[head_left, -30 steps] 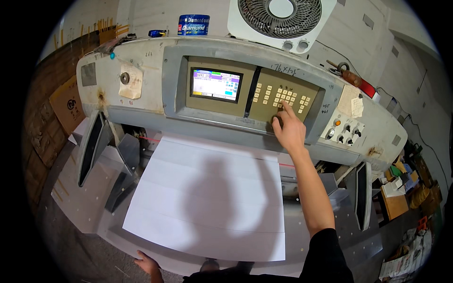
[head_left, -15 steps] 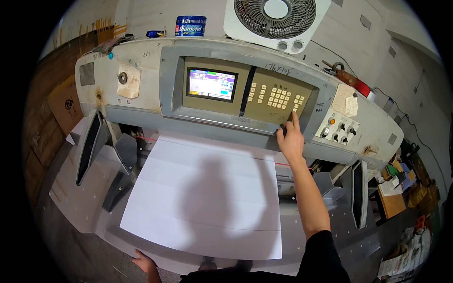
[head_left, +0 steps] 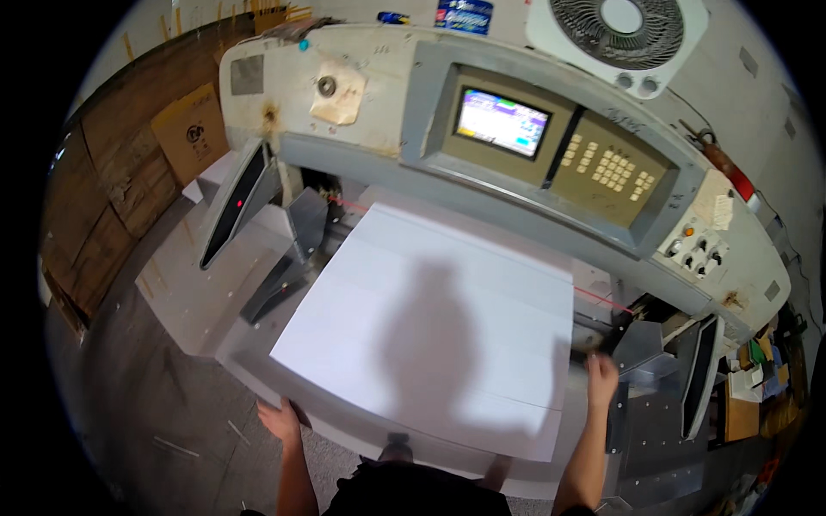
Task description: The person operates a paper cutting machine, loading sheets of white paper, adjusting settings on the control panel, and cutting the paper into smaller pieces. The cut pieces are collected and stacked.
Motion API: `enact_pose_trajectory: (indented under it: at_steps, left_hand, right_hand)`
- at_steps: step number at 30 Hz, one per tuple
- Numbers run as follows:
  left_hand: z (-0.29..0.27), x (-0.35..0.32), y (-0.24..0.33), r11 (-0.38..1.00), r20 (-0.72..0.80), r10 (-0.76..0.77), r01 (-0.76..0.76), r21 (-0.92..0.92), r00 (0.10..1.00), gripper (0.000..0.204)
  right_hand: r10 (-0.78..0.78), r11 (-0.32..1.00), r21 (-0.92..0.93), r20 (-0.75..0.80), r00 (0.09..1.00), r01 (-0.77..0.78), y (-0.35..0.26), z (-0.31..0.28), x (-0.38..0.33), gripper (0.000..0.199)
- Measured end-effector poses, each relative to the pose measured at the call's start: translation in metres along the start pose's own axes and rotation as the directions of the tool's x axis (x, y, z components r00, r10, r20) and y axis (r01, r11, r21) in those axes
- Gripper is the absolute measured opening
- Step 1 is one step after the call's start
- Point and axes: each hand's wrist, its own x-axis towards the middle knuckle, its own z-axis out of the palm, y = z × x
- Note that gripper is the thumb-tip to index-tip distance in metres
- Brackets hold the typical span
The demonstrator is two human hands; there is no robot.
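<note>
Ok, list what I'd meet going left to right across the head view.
Brown cardboard piece → left hand → white paper sheet → right hand → switch panel with an orange button.

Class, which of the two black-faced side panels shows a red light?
The left panel: a red dot glows on its black face. The right panel, beyond the right hand, shows none.

1. A black top covers the torso, so dark its folds hardly show.
2. At the right arm, just a sliver of black sleeve peeks in.
3. Both forearms are bare to the wrist.
4. Left hand and right hand, bare too, the right one somewhat blurred to my eye.
</note>
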Motion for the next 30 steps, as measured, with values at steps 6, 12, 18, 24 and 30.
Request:
enact_pose_trajectory:
  at_steps: [6, 12, 18, 24, 30]
  left_hand:
    - [-0.009, 0.083, 0.001, 0.970, 0.019, 0.172, -0.173, 0.171, 0.985, 0.045]
    - [0.032, 0.134, 0.021, 0.936, 0.348, 0.292, -0.191, -0.296, 0.891, 0.035]
    - [0.026, 0.123, 0.019, 0.905, 0.365, 0.424, -0.372, -0.207, 0.829, 0.024]
    - [-0.010, 0.115, -0.015, 0.920, 0.249, 0.388, -0.357, -0.162, 0.887, 0.021]
    - [-0.067, 0.102, -0.057, 0.081, 0.831, -0.216, 0.858, -0.508, 0.512, 0.039]
  right_hand:
    - [0.610, 0.791, 0.139, -0.107, 0.785, -0.596, 0.129, -0.051, -0.197, 0.022]
    - [0.656, 0.704, 0.342, 0.023, 0.754, -0.622, 0.096, -0.034, -0.225, 0.019]
    - [0.685, 0.726, 0.184, -0.111, 0.720, -0.662, 0.096, -0.031, -0.246, 0.017]
    - [0.558, 0.826, 0.009, -0.168, 0.813, -0.564, 0.090, -0.040, -0.298, 0.009]
    - [0.525, 0.834, 0.310, -0.192, 0.829, -0.456, 0.066, -0.022, -0.365, 0.003]
